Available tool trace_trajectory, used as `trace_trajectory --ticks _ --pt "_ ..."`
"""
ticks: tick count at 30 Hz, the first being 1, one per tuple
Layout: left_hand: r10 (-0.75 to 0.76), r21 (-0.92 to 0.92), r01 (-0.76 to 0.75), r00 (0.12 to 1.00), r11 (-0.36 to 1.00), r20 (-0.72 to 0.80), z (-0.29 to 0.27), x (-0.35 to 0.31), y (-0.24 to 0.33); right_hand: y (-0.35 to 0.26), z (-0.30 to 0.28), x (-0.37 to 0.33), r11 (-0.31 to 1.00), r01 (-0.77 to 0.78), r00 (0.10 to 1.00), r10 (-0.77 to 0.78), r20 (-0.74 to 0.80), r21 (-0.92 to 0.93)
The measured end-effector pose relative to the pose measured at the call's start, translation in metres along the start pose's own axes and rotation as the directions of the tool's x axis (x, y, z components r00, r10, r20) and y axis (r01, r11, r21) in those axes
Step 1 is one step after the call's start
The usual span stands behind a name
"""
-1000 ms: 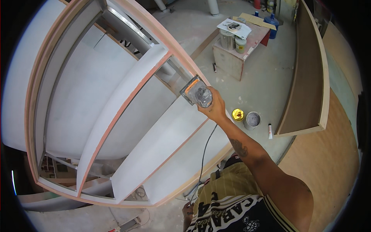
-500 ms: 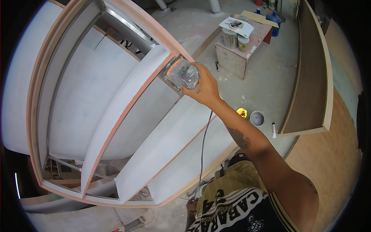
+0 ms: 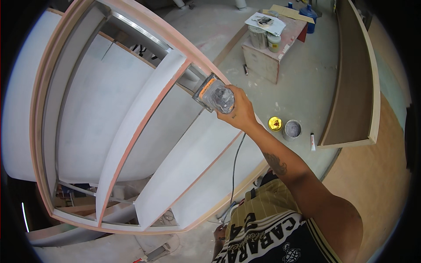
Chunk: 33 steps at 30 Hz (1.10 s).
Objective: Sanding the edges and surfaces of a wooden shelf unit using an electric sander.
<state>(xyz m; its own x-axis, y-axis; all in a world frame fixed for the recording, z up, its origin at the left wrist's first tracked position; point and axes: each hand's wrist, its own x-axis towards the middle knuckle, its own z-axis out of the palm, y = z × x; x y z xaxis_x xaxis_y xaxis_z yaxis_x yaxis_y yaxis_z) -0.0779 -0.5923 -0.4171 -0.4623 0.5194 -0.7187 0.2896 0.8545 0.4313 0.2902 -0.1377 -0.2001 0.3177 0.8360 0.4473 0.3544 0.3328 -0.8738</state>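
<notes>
My right hand is wrapped round the body of a dusty grey-and-orange electric sander. Its square pad lies at the upper right rim of a large curved frame with pinkish-brown edges and white inner panels. A dark power cord runs from under my right forearm down to my left hand. Low beside my body, that hand appears closed on the cord, though its fingers show only in part.
A scuffed low table holds tins and papers. On the floor stand an open can, a yellow lid or tub and a tube. A brown curved panel rises at right; a blue water jug is behind.
The sander and my right hand have shifted slightly right and down along the frame, baring part of the opening near the rim. My left hand stays low by the cord.
</notes>
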Motion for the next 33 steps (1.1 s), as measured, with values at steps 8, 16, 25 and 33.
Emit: trace_trajectory --ticks 8,16,25,33 --pt "-0.013 0.117 0.012 1.0 0.993 0.006 -0.028 -0.015 0.046 0.03 0.011 -0.007 0.994 -0.103 0.993 0.105 0.055 -0.025" --pt "-0.009 0.034 0.007 0.999 0.999 0.051 -0.053 -0.014 0.067 0.054 0.024 -0.023 0.985 -0.172 0.981 0.173 0.084 -0.022" --pt "0.027 0.07 -0.026 0.999 0.997 -0.017 -0.04 -0.034 0.075 0.04 0.017 -0.009 0.995 -0.095 0.994 0.096 0.057 -0.019" --pt "0.087 0.036 -0.084 0.994 0.996 -0.07 -0.023 -0.028 0.042 -0.024 0.033 0.053 0.999 0.039 0.999 -0.039 -0.01 0.008"
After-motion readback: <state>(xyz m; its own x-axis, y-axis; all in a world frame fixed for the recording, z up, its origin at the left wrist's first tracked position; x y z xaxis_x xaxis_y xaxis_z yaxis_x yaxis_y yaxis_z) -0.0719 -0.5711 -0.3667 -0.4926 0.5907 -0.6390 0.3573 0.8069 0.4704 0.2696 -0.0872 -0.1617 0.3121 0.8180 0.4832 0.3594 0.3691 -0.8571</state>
